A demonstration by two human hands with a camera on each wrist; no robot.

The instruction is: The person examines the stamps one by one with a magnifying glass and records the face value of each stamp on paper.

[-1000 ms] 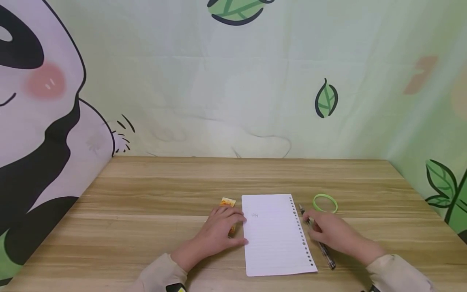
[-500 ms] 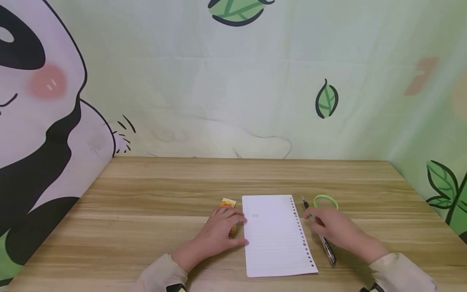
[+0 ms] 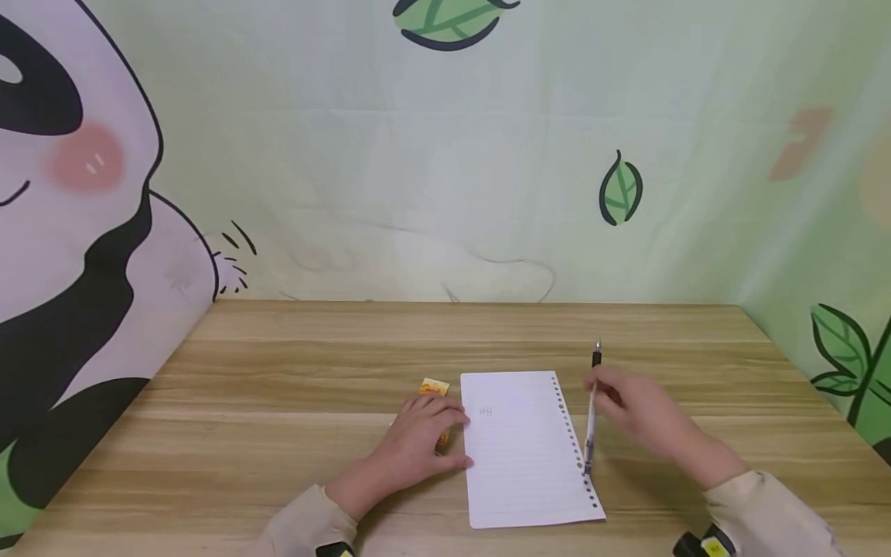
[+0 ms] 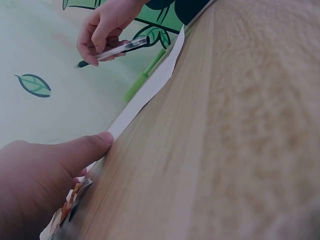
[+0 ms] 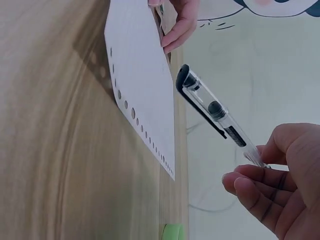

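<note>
My right hand pinches a clear-barrelled gel pen between thumb and fingers, above the table. Its metal tip points toward the back wall; the black clip end faces the camera in the right wrist view. The sheet of lined loose-leaf paper lies beside it, punched holes along its right edge and small handwriting at upper left. My left hand rests at the sheet's left edge, thumb and fingertips touching it. Under that palm lies an orange-and-yellow printed strip, mostly covered.
A light green ring lies on the table by the right hand, hidden behind that hand in the head view. The wood-grain table runs back to a printed cloth wall with a panda and leaves.
The right hand has lifted the pen off the table and turned it nearly upright in the head view. The left hand and paper have stayed in place.
</note>
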